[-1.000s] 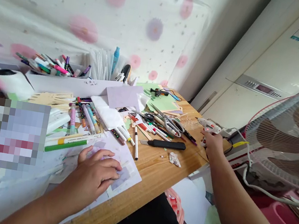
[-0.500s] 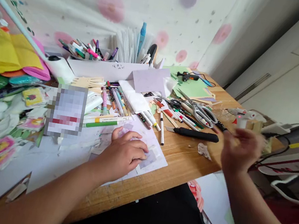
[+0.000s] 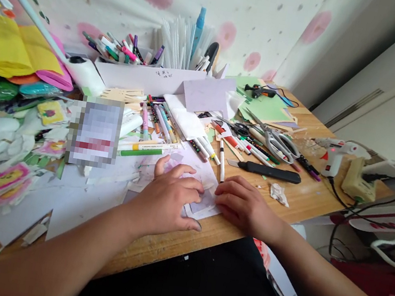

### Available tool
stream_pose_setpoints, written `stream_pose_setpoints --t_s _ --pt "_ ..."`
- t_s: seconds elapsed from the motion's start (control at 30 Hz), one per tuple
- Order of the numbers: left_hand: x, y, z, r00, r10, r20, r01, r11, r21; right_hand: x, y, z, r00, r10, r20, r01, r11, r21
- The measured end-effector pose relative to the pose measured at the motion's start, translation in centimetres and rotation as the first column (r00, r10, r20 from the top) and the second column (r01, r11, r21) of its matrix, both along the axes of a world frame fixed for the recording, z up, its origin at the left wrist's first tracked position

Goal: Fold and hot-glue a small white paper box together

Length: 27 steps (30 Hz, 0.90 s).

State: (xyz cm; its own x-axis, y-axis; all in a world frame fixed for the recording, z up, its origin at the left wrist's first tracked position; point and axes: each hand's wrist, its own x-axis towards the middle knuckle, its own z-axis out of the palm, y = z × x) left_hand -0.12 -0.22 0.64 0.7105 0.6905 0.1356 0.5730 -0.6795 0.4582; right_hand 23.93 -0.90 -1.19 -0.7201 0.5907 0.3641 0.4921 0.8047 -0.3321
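Note:
My left hand (image 3: 169, 199) lies palm down on a pale lilac paper sheet (image 3: 194, 167) near the front edge of the wooden desk (image 3: 310, 199), fingers spread and pressing a small paper piece (image 3: 205, 201). My right hand (image 3: 243, 206) rests beside it, fingers curled down on the right edge of the same small piece. Both hands touch the paper; neither lifts it. A white glue gun (image 3: 335, 153) stands alone at the desk's right side, cable trailing off the edge.
Markers and pens (image 3: 163, 127) lie scattered behind the hands, with a black craft knife (image 3: 272, 172), scissors (image 3: 277, 143) and a crumpled scrap (image 3: 279, 194). Green papers (image 3: 264, 109) lie at the back right. Coloured paper and flower cut-outs (image 3: 6, 181) crowd the left.
My right hand left the glue gun on the desk's right side and came left to the small paper piece beside my left hand. The view swung left and down.

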Motion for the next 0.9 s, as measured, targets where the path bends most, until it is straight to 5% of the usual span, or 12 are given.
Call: stream_pose_setpoints --t_s 0.6,0.9 --pt "1.1 -2.4 -0.2 0.995 0.094 -0.028 -0.088 0.982 0.168 -2.1 -0.2 0.2 0.957 -0.262 0.120 0.272 0.959 -0.076" --pt "1.4 -2.9 -0.5 0.994 0.105 -0.030 -0.097 0.977 0.190 -1.1 -0.4 0.2 0.982 -0.174 -0.068 0.167 0.981 -0.101"
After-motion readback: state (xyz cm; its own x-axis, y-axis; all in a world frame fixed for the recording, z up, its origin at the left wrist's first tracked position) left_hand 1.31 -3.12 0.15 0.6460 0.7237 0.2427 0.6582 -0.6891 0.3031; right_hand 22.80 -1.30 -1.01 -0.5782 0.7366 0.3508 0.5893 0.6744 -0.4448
